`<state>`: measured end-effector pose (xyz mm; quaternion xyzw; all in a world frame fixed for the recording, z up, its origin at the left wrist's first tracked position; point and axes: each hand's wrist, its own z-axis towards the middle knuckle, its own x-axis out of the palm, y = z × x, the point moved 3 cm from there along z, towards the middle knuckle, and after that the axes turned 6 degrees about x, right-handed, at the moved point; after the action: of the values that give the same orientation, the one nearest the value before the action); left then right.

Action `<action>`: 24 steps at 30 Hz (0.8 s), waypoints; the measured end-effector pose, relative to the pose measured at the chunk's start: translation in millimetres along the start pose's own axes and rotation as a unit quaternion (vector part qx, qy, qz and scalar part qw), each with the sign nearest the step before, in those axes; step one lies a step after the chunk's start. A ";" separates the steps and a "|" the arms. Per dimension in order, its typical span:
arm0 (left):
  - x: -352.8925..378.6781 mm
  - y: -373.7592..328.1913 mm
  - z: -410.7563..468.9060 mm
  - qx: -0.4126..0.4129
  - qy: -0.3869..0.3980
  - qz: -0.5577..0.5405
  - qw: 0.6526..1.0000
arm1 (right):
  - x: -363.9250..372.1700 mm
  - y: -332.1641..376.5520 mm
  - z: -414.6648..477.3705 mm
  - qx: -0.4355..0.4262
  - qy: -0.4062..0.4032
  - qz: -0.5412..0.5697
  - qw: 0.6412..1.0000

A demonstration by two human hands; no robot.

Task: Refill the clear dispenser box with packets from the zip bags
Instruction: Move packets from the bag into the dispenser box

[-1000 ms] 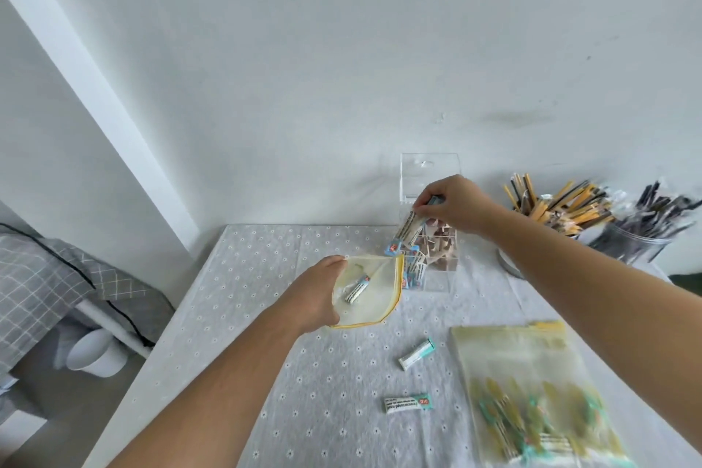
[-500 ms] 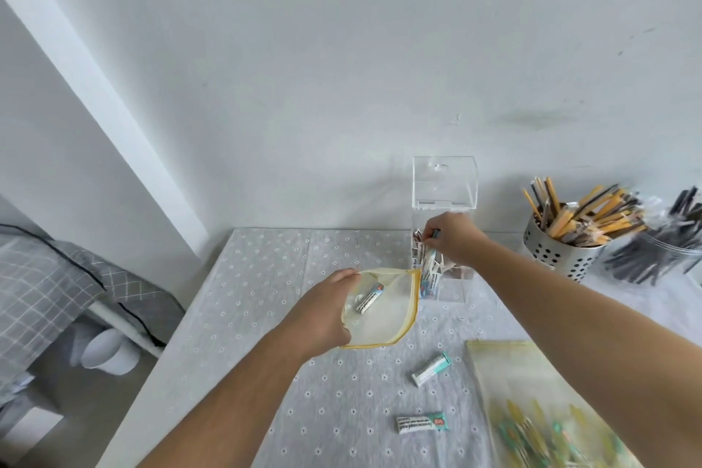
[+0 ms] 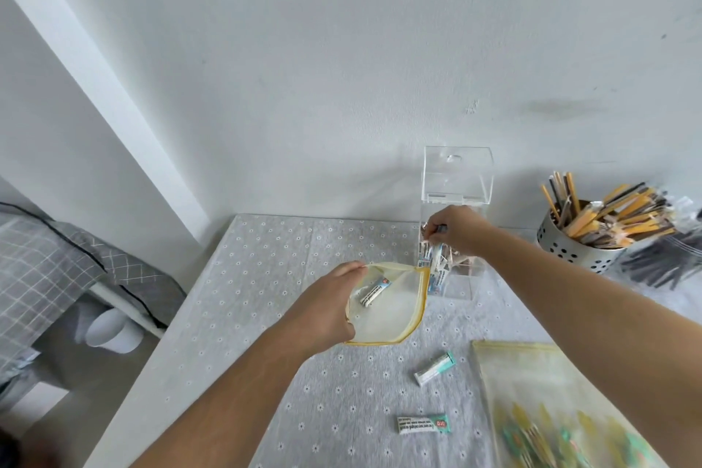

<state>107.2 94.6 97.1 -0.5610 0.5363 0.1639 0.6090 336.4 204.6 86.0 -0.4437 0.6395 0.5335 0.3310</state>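
Right hand (image 3: pixel 456 230) pinches packets (image 3: pixel 436 262) into dispenser box (image 3: pixel 457 277); left hand (image 3: pixel 326 310) grips zip bag (image 3: pixel 395 312) just left of it.

Table (image 3: pixel 266 277): far edge against the wall.
Dispenser box (image 3: pixel 461 285): at the far edge, right of its middle; lid (image 3: pixel 457 175) raised behind the opening.
Right hand (image 3: pixel 457 230): over the box opening, pinching a packet bundle (image 3: pixel 435 264) that hangs into the box.
Held zip bag (image 3: pixel 391 312): just front-left of the box, gripped at its left side by the left hand (image 3: pixel 328 310); one bagged packet (image 3: pixel 375 291) inside.
Loose packets: nearer packet (image 3: pixel 422 424) and farther packet (image 3: pixel 434 369), on the table in front of the held bag.
Flat zip bag (image 3: pixel 532 391): at the near right edge, right of the loose packets.
Stick holder (image 3: pixel 569 239): far right corner, right of the box.
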 end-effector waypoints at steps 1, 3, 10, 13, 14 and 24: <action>0.6 -0.5 0.1 0.001 0.001 -0.002 1.000 | 2.6 0.2 -0.7 0.001 0.006 -0.002 1.000; 1.2 -0.9 -0.1 0.002 0.002 -0.003 1.000 | 4.0 -0.6 -0.8 0.005 -0.002 0.017 1.000; -0.8 0.6 0.0 0.004 -0.007 0.011 1.000 | -10.5 0.3 2.6 0.005 -0.071 0.058 0.996; -0.2 1.8 -1.0 -0.002 -0.006 0.009 1.000 | -8.0 1.1 -0.2 -0.005 -0.079 0.046 0.996; 0.1 1.8 -1.3 -0.003 -0.005 0.009 1.000 | -4.9 1.0 -0.9 -0.010 -0.073 0.035 0.997; 0.6 2.3 -2.0 -0.006 -0.007 0.005 1.000 | -2.5 -1.6 -6.6 -0.048 -0.072 0.011 0.996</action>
<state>104.6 93.3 95.8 -0.5610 0.5335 0.1744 0.6085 339.2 198.6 89.0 -0.4124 0.5923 0.5979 0.3486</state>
